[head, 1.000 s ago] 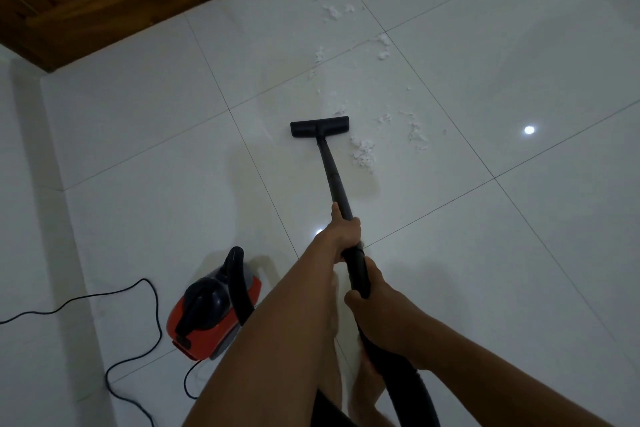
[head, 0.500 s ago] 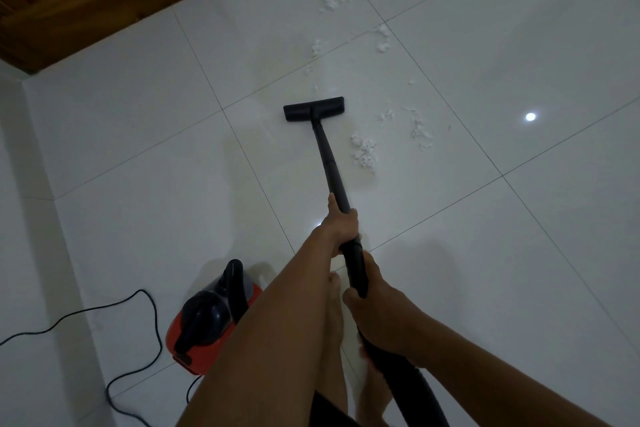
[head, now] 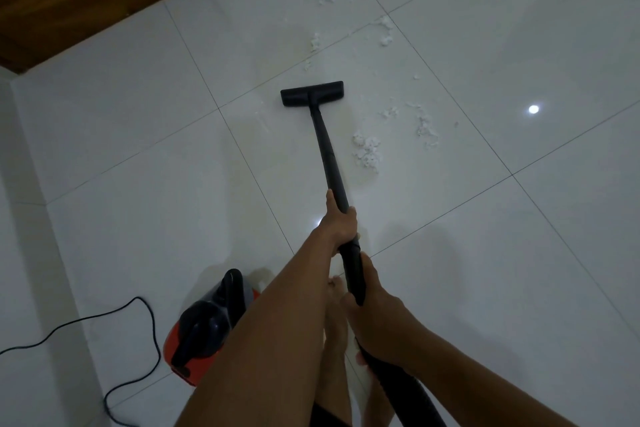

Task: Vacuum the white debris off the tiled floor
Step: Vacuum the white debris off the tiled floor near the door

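While the left hand (head: 341,224) and right hand (head: 379,317) are clenching the wand (head: 327,146), its nozzle (head: 311,94) is lying left of the white debris (head: 367,149) at mid-frame, needing a slow, flat sweep rightward.

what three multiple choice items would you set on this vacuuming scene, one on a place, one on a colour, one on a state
1. On which side of the wand does the big debris clump lie?
A) left
B) right
C) under it

2. What colour is the canister body beneath its black top?
A) orange-red
B) blue
C) green

3. How is the wand held?
A) by one hand only
B) by no hand
C) by both hands

Answers:
1 B: the clump sits on the tile just right of the wand, short of the floor head.
2 A: orange-red shows along its lower edge.
3 C: the left hand grips it higher up and the right hand grips it lower down.
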`<move>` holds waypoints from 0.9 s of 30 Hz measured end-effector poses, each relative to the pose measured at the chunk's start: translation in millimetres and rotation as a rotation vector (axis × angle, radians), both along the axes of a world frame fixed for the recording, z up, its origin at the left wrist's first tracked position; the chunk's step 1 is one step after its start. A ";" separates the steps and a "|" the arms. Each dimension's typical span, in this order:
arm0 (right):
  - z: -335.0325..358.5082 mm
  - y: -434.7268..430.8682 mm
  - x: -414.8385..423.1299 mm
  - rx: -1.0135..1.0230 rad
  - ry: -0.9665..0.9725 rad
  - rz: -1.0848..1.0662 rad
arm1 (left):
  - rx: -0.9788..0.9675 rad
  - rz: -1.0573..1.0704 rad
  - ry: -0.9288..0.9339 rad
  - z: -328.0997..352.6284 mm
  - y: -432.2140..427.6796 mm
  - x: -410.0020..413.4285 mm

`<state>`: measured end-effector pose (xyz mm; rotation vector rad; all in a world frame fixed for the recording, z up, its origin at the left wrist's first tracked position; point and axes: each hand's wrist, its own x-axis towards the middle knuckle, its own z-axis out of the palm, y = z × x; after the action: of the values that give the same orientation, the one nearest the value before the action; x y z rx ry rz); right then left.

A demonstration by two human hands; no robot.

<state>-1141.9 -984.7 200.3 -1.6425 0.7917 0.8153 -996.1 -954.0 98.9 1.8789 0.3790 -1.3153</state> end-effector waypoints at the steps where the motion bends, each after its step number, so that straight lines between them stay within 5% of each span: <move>1: -3.8 0.7 0.5 0.008 -0.006 -0.001 | -0.001 0.004 -0.004 -1.9 0.4 1.4; 27: -46.9 15.0 -9.7 -0.033 -0.025 -0.098 | 0.012 0.037 -0.088 -39.8 3.2 -2.8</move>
<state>-1151.6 -969.7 153.4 -1.6268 0.8653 0.7147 -998.9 -950.8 59.0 1.9235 0.3750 -1.2035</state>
